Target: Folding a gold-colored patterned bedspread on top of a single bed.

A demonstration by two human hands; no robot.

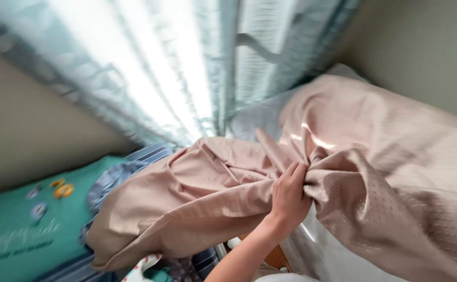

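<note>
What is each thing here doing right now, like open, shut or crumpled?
Pink blanket: crumpled, bunched in the grip.
Hand: closed on the pink blanket; left or right unclear.
Curtain: drawn shut, light shining through.
Teal pillow: lying flat, partly covered.

One bare forearm [241,256] enters from the lower edge and ends in a hand [289,201]. No sleeve reaches the visible part of the arm. Wrist and fingers [291,172] show no watch, bracelet, ring or glove. Motion blur softens finer detail. A second hand cannot be made out.
</note>
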